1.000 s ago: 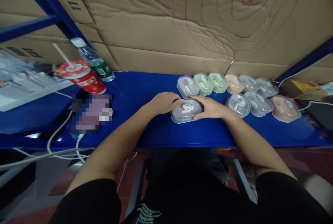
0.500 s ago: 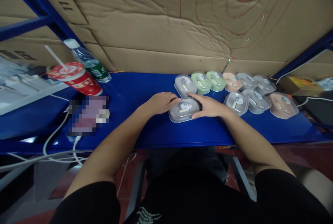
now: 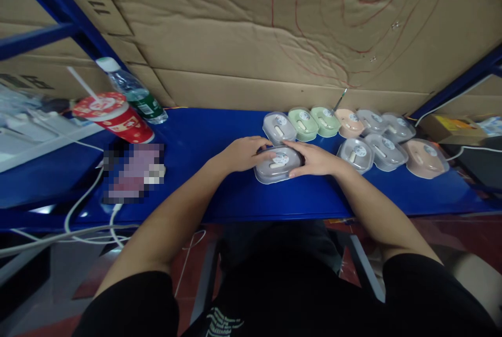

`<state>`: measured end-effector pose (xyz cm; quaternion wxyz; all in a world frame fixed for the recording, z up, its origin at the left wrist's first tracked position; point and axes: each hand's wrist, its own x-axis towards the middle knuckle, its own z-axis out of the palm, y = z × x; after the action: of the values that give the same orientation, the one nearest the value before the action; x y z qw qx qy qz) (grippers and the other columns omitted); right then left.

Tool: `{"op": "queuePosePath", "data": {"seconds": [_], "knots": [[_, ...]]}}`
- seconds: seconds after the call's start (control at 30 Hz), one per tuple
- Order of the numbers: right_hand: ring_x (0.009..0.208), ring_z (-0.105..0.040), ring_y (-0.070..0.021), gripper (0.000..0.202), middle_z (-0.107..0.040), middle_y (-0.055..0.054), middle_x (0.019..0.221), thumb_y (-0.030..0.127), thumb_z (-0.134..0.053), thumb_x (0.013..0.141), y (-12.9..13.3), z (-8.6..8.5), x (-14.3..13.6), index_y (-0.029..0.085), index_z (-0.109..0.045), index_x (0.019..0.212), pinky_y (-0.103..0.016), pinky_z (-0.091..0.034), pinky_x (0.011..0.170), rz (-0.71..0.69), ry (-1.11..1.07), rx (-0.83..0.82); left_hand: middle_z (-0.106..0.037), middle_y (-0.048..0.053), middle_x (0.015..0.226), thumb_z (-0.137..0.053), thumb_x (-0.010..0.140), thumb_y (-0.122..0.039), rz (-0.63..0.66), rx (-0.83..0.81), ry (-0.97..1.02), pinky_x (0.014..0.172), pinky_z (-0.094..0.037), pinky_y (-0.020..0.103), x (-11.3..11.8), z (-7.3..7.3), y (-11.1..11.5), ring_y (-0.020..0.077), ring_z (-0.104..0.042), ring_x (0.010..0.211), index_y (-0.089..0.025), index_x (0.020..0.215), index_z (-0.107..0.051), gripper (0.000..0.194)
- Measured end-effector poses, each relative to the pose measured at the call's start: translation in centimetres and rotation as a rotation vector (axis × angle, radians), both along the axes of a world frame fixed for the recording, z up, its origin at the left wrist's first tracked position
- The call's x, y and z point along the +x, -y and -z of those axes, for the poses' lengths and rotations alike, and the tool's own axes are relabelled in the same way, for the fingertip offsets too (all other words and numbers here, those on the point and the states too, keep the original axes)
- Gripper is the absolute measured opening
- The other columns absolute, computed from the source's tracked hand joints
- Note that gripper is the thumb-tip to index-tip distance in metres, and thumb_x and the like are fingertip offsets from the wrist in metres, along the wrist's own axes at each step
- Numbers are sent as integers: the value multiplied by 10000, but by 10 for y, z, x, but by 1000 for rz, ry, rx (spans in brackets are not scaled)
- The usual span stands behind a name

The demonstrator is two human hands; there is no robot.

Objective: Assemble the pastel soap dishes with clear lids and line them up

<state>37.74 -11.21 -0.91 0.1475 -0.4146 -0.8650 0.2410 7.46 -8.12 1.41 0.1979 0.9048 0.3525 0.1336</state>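
Observation:
A grey lidded box (image 3: 277,172) with a clear top, a round sticker and a pale tab lies on the blue table in front of me. My right hand (image 3: 314,159) wraps its right side, thumb at the front and fingers at the back. On its left back part rests my left hand (image 3: 247,153), the thumb lying over the lid near the sticker and the other fingers along the back edge. Just behind stands another grey box (image 3: 279,127), close to my fingertips.
Two green boxes (image 3: 303,124), a peach box (image 3: 350,123) and several grey ones line the back right; a second peach box (image 3: 427,158) is nearer. At left are a red cup (image 3: 121,117), a water bottle (image 3: 143,96), a blurred-out item (image 3: 133,172) and white cables. Cardboard (image 3: 235,49) walls the back.
My left thumb has moved right, from the box's left edge onto its lid by the sticker. The right hand and the box have stayed in place.

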Motion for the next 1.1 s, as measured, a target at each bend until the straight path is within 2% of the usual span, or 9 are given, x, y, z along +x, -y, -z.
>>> {"op": "queuePosePath", "data": {"seconds": [0.1, 0.17, 0.27, 0.43, 0.63, 0.77, 0.9, 1.0, 1.1], "knots": [[1551, -521, -462, 1207, -506, -121, 1725, 751, -892, 757, 0, 0, 0, 300, -376, 1750, -672, -446, 1287, 14, 5, 5, -734, 133, 1429, -766, 844, -688, 90, -26, 8, 1082, -554, 469, 1, -8, 7, 339, -700, 1291, -248, 1497, -652, 795], [1543, -531, -463, 1193, -521, -112, 1715, 750, -894, 753, 0, -1, 1, 311, -393, 1743, -673, -450, 1286, 24, 5, 13, -712, 126, 1476, -841, 768, -641, 165, -11, -3, 1118, -539, 510, 1, -13, 11, 367, -663, 1355, -274, 1542, -621, 884], [1542, -530, -466, 1202, -522, -120, 1713, 760, -897, 738, 2, -2, 0, 296, -411, 1735, -662, -453, 1288, 36, 16, 7, -706, 118, 1491, -842, 776, -575, 209, 7, -10, 1149, -518, 538, 0, -15, 13, 377, -647, 1384, -290, 1566, -609, 872], [1535, -533, -477, 1300, -517, -153, 1711, 769, -932, 678, 1, -3, -1, 258, -387, 1741, -660, -461, 1277, 32, 33, 13, -705, 87, 1508, -861, 775, -572, 190, 20, 16, 1180, -503, 511, -7, -15, 5, 355, -661, 1380, -333, 1544, -637, 836], [1339, -695, -433, 992, -720, -163, 1476, 706, -866, 822, -5, 4, 3, 227, -548, 1630, -627, -577, 1131, -3, 55, 71, -731, 108, 1442, -858, 799, -596, 109, -81, 225, 1111, -545, 468, -37, -21, -13, 319, -700, 1287, -283, 1497, -686, 785], [1343, -696, -423, 997, -717, -171, 1478, 740, -843, 833, -6, 7, 5, 238, -537, 1638, -630, -574, 1131, 5, 43, 109, -782, 137, 1281, -798, 801, -738, -127, -187, 575, 962, -590, 413, -64, -18, -40, 307, -755, 1110, -197, 1438, -713, 840], [1366, -681, -430, 959, -690, -164, 1520, 756, -814, 853, -4, 4, 3, 256, -557, 1630, -636, -564, 1149, 22, 75, 120, -757, 141, 1301, -558, 930, -853, -563, -184, 941, 745, -563, 309, -85, -6, -73, 220, -752, 914, -164, 1401, -673, 842], [1376, -670, -436, 904, -680, -172, 1523, 740, -783, 890, -4, 1, 1, 239, -576, 1614, -642, -567, 1142, 9, 100, 111, -738, 136, 1273, -209, 1064, -836, -864, -323, 1026, 718, -522, 289, -99, -2, -88, 160, -716, 841, -119, 1394, -618, 889], [1356, -680, -431, 859, -686, -164, 1510, 721, -775, 907, -3, 0, 0, 251, -590, 1602, -644, -578, 1125, -5, 101, 120, -729, 141, 1167, -16, 1064, -816, -1023, -531, 1042, 715, -531, 304, -114, 0, -94, 162, -698, 836, -94, 1283, -639, 979]]}}
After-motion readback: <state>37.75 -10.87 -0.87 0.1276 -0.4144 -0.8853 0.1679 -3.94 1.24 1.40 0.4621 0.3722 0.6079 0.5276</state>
